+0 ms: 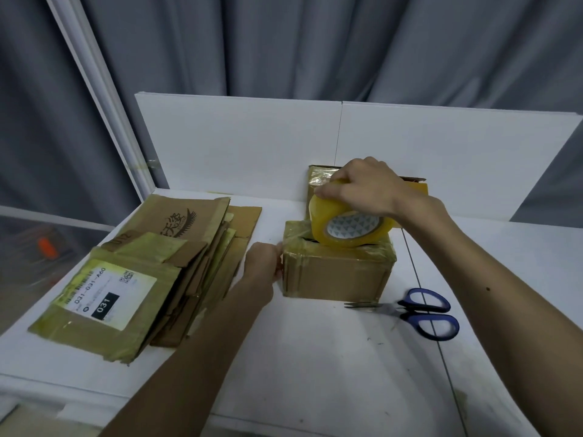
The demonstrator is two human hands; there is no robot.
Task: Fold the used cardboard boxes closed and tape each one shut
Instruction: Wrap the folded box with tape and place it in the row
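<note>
- Several flattened cardboard boxes (142,272) lie in a loose stack on the left of the white table (315,357), the top one bearing a printed label. Judging by the pile, most of the task is not yet done.
- The left hand (263,263) sits just right of that stack, fingertips against the left face of the small box (337,274). The fingers look curled, but I cannot tell whether they pinch a tape end or only press on the cardboard.
- The small box stands upright mid-table. Its edges are glossy with tape and a dark gap shows between its top flaps, so it is not sealed.
- The tape roll (350,223) stands on edge on the box's top. The right hand (369,187) grips it from above, fingers curled over the rim.
- The main risk, as I judge it, is the left hand slipping as the roll is drawn across. The light box could then slide or tip, and the strip would land crooked or stick to itself.
- Bearing down on the roll over the gap could push the flaps inward and leave the seam open under the tape.
- A second box (318,181) stands behind, partly hidden by the right hand.
- The blue-handled scissors (424,313) lie closed just right of the small box's front, near the right forearm, which could knock them during a pull.
</note>
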